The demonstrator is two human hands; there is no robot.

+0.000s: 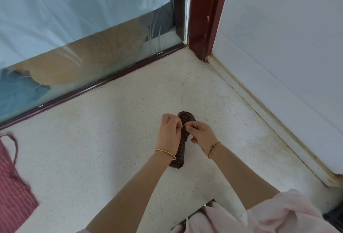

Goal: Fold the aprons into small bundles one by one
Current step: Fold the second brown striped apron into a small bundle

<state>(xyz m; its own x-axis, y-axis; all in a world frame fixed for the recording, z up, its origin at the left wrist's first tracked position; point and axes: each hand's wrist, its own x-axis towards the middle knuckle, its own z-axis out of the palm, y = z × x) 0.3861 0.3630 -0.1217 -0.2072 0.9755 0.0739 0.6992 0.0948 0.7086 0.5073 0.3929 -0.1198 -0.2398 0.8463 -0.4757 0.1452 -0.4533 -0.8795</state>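
A dark brown striped apron (181, 151) lies rolled into a narrow bundle on the speckled floor, in the middle of the head view. My left hand (169, 128) and my right hand (201, 135) meet over its upper half. Fingers of both hands are curled and pinch the fabric or a strap at the bundle's middle; the exact part is hidden by my fingers. A red striped apron (13, 186) with a neck loop lies flat at the left edge, apart from both hands.
A glass sliding door with a dark frame rail (92, 88) runs along the far left. A red-brown door post (206, 15) stands in the corner. A white wall and baseboard (269, 121) close the right side. My pink garment (269, 216) fills the bottom right.
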